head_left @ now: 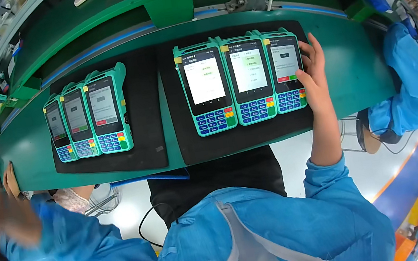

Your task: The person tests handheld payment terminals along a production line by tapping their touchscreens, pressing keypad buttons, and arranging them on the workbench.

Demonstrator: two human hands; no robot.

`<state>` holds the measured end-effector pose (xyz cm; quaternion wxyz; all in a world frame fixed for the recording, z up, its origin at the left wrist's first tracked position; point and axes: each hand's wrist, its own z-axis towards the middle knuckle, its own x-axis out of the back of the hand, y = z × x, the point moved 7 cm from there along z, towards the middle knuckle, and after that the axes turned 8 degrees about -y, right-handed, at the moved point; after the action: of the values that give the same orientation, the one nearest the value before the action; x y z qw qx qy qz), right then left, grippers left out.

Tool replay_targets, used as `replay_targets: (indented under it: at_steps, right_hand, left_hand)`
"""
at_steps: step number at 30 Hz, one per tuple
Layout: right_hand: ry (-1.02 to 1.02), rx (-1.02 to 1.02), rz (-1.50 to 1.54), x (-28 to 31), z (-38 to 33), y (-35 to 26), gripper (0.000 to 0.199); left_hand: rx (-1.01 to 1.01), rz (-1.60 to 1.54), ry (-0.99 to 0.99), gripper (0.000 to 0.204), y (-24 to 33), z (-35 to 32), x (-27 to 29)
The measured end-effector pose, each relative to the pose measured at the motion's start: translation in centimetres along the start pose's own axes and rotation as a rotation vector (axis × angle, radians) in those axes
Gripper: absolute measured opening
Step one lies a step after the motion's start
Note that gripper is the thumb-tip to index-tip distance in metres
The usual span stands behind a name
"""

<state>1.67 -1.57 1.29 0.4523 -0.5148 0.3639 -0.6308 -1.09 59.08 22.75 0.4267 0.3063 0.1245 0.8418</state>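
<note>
Three teal payment terminals stand side by side on the right black mat: a left one (206, 90) and a middle one (249, 80), both with pale lit screens, and a right one (287, 69) showing a grey box and a red-green strip. My right hand (314, 78) grips the right terminal's edge, thumb at the lower corner of its screen, fingers curled behind its side. My left hand (6, 214) is raised at the far left, away from the terminals. Motion smears it, so its fingers cannot be made out.
Three more terminals (106, 114) stand on the left black mat (143, 113), screens lit. Both mats lie on a green bench (353, 75). Another person's hand (11, 181) rests at the bench's left end; a co-worker in blue (409, 82) sits at right. A green shelf (167, 6) runs behind.
</note>
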Motion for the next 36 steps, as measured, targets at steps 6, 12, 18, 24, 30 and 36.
replay_targets:
  at_steps: [6,12,18,24,30,36]
  right_hand:
    - [-0.029,0.017,0.014,0.1,-0.2,0.0,0.08]
    - [0.001,-0.003,0.003,0.3,-0.1,0.0,0.072]
    - [0.045,-0.014,0.034,0.7,-0.4,-0.5,0.068]
    - [0.074,-0.069,-0.171,1.7,-0.9,-1.6,0.065]
    - [0.275,0.2,-0.471,2.4,-2.6,-6.0,0.053]
    - [0.021,0.162,-0.129,-1.7,-1.3,-5.5,0.055]
  left_hand:
    - [0.794,0.532,0.041,0.042,-25.0,-12.0,-0.8]
    - [0.647,0.497,-0.324,0.039,-30.4,-18.2,-3.0]
    - [0.786,0.298,-0.301,0.044,-29.8,-18.4,-4.6]
    - [0.704,0.536,-0.329,0.041,-25.7,-18.6,-7.2]
    - [0.601,0.537,-0.376,0.034,-15.5,-17.4,-16.3]
    - [0.504,0.363,-0.456,0.052,-2.7,-16.6,-26.2]
